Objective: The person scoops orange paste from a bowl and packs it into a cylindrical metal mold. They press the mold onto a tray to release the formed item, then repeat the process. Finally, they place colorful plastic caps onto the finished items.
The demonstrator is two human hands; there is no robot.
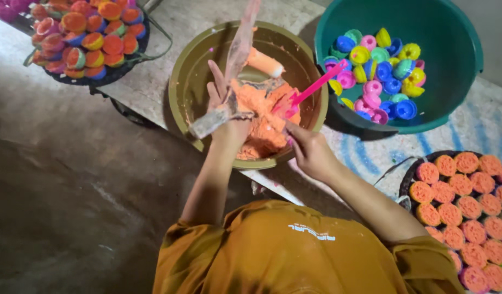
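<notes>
Down in the round brown bowl (180, 81) sits my orange dough (262, 120), soft and sticky, I think, best scooped from underneath. My left hand (223, 117) rests on it, fingers together around a messy plastic sheet (237, 54). My right hand (310, 152) pinches a stiff pink stick (316, 87). Shiny little cups (379, 76) fill the green bucket (452, 65).

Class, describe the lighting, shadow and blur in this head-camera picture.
Head view: light falls evenly on the olive bowl and green bucket; the floor at left lies in shadow; the left hand and its scraper are motion-blurred; the right hand is sharper.
</notes>
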